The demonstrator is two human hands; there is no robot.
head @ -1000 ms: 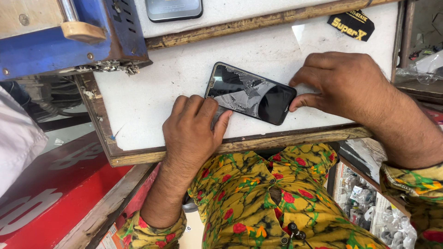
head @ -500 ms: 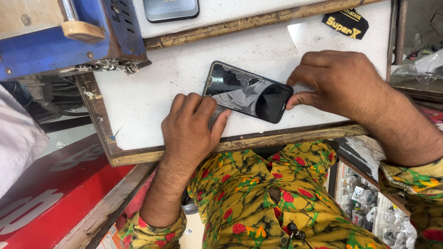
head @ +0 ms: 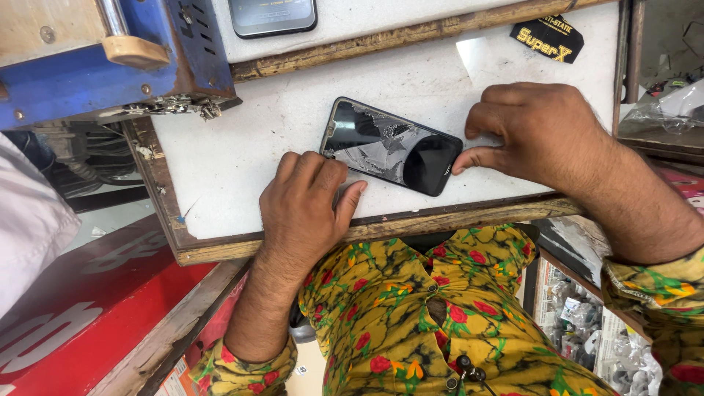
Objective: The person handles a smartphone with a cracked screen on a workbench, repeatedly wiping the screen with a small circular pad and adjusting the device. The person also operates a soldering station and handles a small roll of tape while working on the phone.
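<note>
A black smartphone with a cracked screen (head: 392, 145) lies face up on a white work board (head: 257, 139). My left hand (head: 304, 209) rests flat on the board with its fingertips against the phone's near left edge. My right hand (head: 539, 132) is curled at the phone's right end, thumb and fingertips pinching that end. Both sleeves are yellow with a red and green flower print.
A second dark phone (head: 273, 16) lies at the top on a higher white surface. A blue machine with a wooden handle (head: 110, 66) stands at the upper left. A black packet (head: 550, 38) sits at the upper right. The board's wooden front edge (head: 411, 224) runs below my hands.
Hardly anything differs; the view has shifted slightly and my right fingers have closed a little tighter at the phone's end.
</note>
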